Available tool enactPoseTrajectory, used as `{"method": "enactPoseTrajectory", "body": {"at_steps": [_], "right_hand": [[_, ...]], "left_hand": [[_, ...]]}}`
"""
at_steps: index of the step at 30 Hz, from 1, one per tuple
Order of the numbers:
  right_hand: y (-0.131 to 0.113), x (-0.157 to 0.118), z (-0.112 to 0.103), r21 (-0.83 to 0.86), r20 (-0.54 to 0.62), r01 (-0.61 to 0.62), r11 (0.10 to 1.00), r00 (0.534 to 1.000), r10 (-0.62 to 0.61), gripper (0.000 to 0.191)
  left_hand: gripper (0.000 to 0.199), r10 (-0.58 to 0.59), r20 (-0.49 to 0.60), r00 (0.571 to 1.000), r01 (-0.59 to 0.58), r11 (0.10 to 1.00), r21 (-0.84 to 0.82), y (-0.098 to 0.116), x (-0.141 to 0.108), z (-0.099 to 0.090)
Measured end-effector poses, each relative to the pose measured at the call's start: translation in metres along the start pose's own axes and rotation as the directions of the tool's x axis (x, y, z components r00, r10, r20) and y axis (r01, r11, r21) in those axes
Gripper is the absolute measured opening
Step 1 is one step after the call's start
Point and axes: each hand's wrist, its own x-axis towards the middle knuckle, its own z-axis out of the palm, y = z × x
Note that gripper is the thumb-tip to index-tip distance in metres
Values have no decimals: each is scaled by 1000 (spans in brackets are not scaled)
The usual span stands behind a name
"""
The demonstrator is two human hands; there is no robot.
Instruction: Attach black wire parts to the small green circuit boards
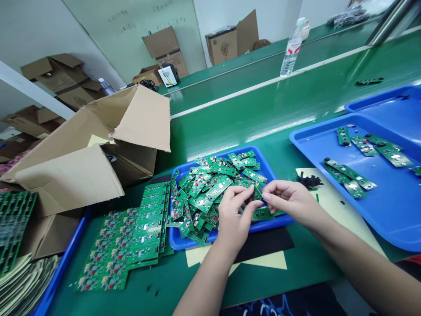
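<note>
Over a blue tray (179, 242) heaped with small green circuit boards (215, 186), my two hands meet near its right side. My left hand (234, 217) pinches one small circuit board (258, 193) between thumb and fingers; much of that board is hidden by them. Close beside it, my right hand (294, 202) is closed, thumb and fingertips pressed together at the board's right end. What sits between those right fingertips is too small to make out. A pile of small black pieces (309, 180) lies just beyond my right hand.
Unseparated circuit board panels (131, 237) are stacked left of the tray. An open cardboard box (70, 175) stands behind them. At right, a larger blue tray (391, 210) holds several boards. A water bottle (292, 52) stands farther back. Yellow paper (266, 260) shows under the heaped tray.
</note>
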Motion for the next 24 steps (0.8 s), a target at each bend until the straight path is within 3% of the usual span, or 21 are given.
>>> {"method": "enactPoseTrajectory", "body": {"at_steps": [6,11,15,19,24], "right_hand": [[2,1,-4,163,102,-73,984,993,57,33],[2,2,-3,109,49,-10,994,999,4,33],[1,-1,-3,17,26,46,999,999,-47,30],[-2,-2,-6,9,143,-27,1000,989,25,35],[0,-1,-5,-64,169,-19,998,985,30,35]], "left_hand": [[24,-259,26,966,259,952,-162,2,0,-1],[23,-386,90,918,392,852,-347,-1,3,1],[22,-463,115,879,463,773,-433,-2,4,3],[25,-524,90,847,497,721,-482,-1,5,4],[30,-570,91,816,521,660,-541,3,5,3]]}}
